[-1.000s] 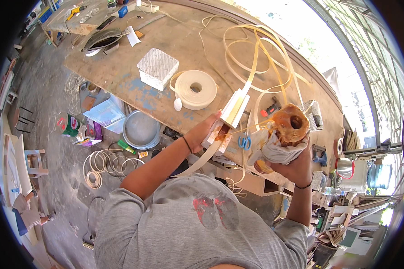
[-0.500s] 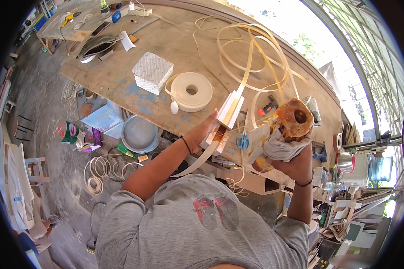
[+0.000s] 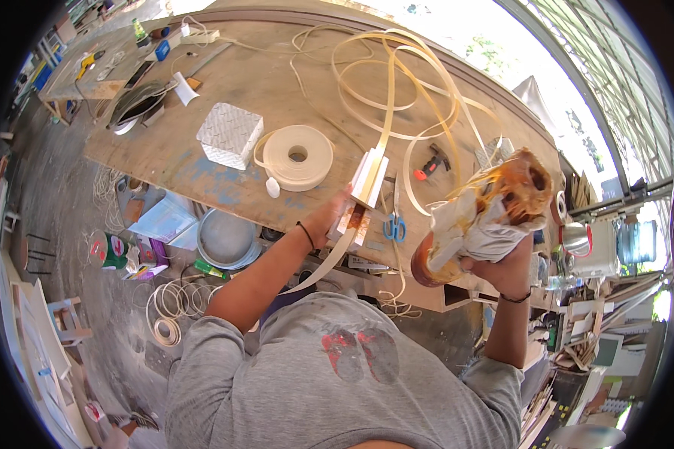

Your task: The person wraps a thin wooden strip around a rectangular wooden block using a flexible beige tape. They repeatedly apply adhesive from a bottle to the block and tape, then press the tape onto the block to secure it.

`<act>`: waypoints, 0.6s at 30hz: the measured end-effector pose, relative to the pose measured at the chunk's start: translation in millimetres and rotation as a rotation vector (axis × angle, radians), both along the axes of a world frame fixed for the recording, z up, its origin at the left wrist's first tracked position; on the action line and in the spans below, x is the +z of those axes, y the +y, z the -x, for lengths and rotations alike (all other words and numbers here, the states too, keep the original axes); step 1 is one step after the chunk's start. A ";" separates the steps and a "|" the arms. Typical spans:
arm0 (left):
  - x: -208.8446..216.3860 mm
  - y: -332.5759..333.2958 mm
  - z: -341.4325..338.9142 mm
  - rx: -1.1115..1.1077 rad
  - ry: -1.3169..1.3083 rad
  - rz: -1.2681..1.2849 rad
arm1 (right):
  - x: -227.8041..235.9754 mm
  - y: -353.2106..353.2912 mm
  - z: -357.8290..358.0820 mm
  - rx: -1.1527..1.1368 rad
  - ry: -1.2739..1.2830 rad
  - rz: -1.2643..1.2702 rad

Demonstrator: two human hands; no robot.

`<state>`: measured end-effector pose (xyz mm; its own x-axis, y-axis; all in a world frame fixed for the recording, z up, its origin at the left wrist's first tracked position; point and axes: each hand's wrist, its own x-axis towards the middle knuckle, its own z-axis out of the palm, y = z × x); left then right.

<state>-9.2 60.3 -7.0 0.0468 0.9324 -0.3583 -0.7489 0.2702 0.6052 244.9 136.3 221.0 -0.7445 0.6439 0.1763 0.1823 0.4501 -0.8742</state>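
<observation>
My left hand [image 3: 329, 220] is closed on the side of a white channel-shaped holder [image 3: 368, 178] at the table's near edge. Through the holder runs a pale edging strip [image 3: 340, 254], with brown glue smeared at its near end. On the far side the strip [image 3: 392, 105] runs into loose loops on the table. My right hand [image 3: 508, 268] grips a glue-crusted bottle [image 3: 530, 176] wrapped in a whitish rag [image 3: 487, 232]. The bottle is tilted, its open mouth toward the upper right and its brown base at the lower left. Stringy amber glue clings to it.
On the wooden table [image 3: 277, 97] lie a strip roll [image 3: 319, 155], a silver-wrapped block [image 3: 231, 135], blue-handled scissors [image 3: 395, 227] and a red-and-black tool [image 3: 431, 163]. Below the near edge stands a round tub [image 3: 228, 238]; coiled strip [image 3: 174, 299] lies on the floor.
My right hand has turned the bottle and moved it slightly right, so its mouth faces more to the side and more of its base shows. My left hand keeps its hold; the view has shifted.
</observation>
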 end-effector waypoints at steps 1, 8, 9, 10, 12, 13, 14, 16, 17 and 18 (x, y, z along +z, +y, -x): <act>1.4 2.8 -0.1 0.002 0.003 0.008 | 1.6 3.1 -11.2 -0.033 -0.016 -0.035; -10.7 -0.1 20.7 0.026 0.344 0.075 | -18.0 16.5 -67.9 -0.307 0.061 0.010; -16.8 -0.7 27.5 -0.004 0.337 0.043 | -30.3 20.6 -76.3 -0.370 0.107 0.013; -16.6 -0.6 32.2 -0.053 0.302 0.043 | -46.2 25.4 -86.1 -0.437 0.152 0.017; -15.2 -5.1 38.0 -0.131 0.233 0.059 | -65.1 31.7 -96.4 -0.544 0.157 0.086; -11.7 -4.6 37.4 -0.134 0.236 0.089 | -79.3 39.1 -102.5 -0.622 0.178 0.027; -6.8 -4.6 35.4 -0.135 0.237 0.116 | -98.8 50.8 -109.7 -0.697 0.195 -0.036; 3.2 -4.1 26.0 -0.105 0.273 0.164 | -127.4 65.4 -119.7 -0.807 0.233 -0.151; -1.2 -3.6 25.3 -0.094 0.328 0.161 | -136.7 71.3 -125.1 -0.850 0.230 -0.180; -10.1 -3.6 27.6 -0.083 0.384 0.157 | -144.9 77.0 -131.8 -0.892 0.226 -0.209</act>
